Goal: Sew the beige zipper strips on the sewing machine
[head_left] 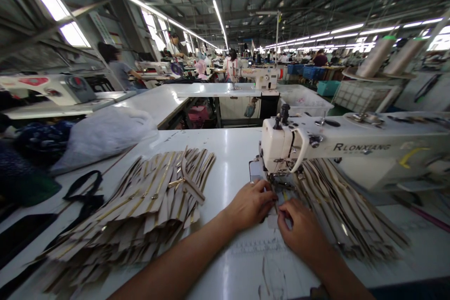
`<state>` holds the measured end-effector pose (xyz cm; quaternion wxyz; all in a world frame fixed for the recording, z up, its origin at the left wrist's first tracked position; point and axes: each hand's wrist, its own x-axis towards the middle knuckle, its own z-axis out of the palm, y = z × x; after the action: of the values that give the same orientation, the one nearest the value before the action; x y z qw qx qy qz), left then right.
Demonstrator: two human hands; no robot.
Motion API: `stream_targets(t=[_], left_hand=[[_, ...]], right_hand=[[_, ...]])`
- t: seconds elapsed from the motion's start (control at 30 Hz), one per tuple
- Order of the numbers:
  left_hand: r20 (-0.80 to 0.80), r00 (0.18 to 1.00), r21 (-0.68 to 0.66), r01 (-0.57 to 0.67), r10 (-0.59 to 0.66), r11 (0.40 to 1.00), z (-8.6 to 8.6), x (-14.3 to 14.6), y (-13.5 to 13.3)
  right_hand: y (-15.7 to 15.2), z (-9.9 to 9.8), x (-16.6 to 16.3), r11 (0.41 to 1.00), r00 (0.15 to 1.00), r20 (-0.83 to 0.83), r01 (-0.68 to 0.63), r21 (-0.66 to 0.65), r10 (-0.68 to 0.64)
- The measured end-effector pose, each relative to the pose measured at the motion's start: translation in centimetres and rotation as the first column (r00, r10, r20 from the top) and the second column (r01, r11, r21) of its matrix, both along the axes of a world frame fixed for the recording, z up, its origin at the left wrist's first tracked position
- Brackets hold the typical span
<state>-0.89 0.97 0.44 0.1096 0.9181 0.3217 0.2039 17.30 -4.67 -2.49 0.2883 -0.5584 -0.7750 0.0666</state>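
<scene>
Beneath the head of a white sewing machine point(281, 150), my left hand point(251, 204) has its fingers curled together close to the presser foot. My right hand point(298, 225) sits just to the right, thumb and forefinger bent into a pinch. Between the hands lies a short bit of pale zipper tape point(285, 195) with a yellowish line; my fingers cover most of it. A thick pile of beige zippers point(154, 197) with gold teeth and metal sliders spreads out left of my left arm. More zippers point(337, 206) lie behind the machine head, under its arm.
A white plastic bag point(108, 136), a black strap point(84, 192) and dark fabric point(42, 138) lie at the left. Thread cones point(378, 56) stand at the back right. Ahead are another sewing machine point(262, 76) and a white bin point(305, 99). Several people work farther off.
</scene>
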Motion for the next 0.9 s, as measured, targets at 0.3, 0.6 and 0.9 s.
stream_targets(t=[0.3,0.6,0.9], left_hand=[[0.005,1.000,0.024,0.027,-0.027,0.999,-0.4,0.0,-0.2],[0.034,0.999,0.037,0.008,-0.009,0.999,-0.7,0.0,-0.4],[-0.002,0.998,0.058,-0.068,0.068,0.996,-0.4,0.3,-0.6]], right_hand=[[-0.4,0.8,-0.4,0.998,0.989,0.143,0.024,0.052,-0.031],[-0.2,1.7,-0.5,0.997,0.984,0.165,0.050,0.066,-0.060],[0.6,1.9,-0.9,0.995,0.975,0.208,0.092,-0.032,-0.083]])
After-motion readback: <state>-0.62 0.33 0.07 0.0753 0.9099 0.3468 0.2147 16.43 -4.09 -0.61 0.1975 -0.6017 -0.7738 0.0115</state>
